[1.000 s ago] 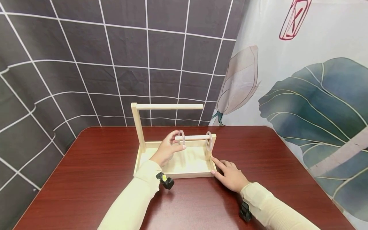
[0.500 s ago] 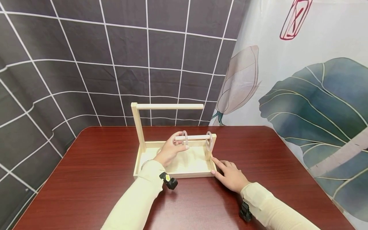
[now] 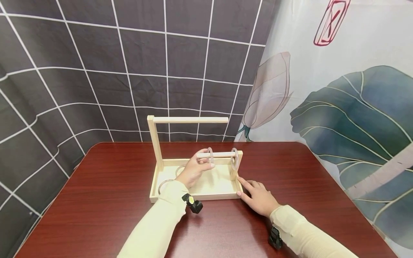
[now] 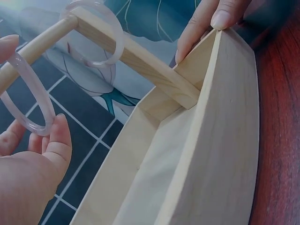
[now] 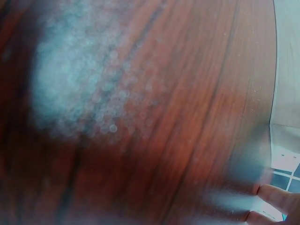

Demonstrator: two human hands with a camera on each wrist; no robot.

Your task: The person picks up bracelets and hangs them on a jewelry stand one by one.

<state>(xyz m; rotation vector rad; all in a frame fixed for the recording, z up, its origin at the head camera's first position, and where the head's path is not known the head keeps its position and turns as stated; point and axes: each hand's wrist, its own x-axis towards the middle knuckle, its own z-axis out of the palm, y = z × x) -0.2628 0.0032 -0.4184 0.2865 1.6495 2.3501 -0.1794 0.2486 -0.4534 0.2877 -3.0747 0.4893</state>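
Observation:
A wooden jewellery stand (image 3: 196, 196) has a shallow tray, a tall left post with an upper rod (image 3: 190, 120), and a short right post with a lower rod (image 3: 222, 154). My left hand (image 3: 193, 171) pinches a pale translucent bangle (image 4: 33, 86), which encircles the lower rod near its free end. Close to the right post, a second bangle (image 3: 237, 157) hangs on the same rod. Two more show partly behind my left arm: one bangle (image 3: 162, 183) at the tray's left front, another bangle (image 3: 178, 169) farther back. My right hand (image 3: 259, 199) touches the tray's right end with extended fingers.
The stand rests on a reddish-brown table (image 3: 113, 186). A dark grid-patterned cloth (image 3: 135, 57) hangs behind it, and a white cloth with painted leaves (image 3: 355, 107) hangs at the right. Black wrist cameras are strapped over both sleeves.
My left hand has slid right along the lower rod, taking the pinched bangle farther in from the free end. More of the tray bangles shows behind the arm. My right hand has stayed put.

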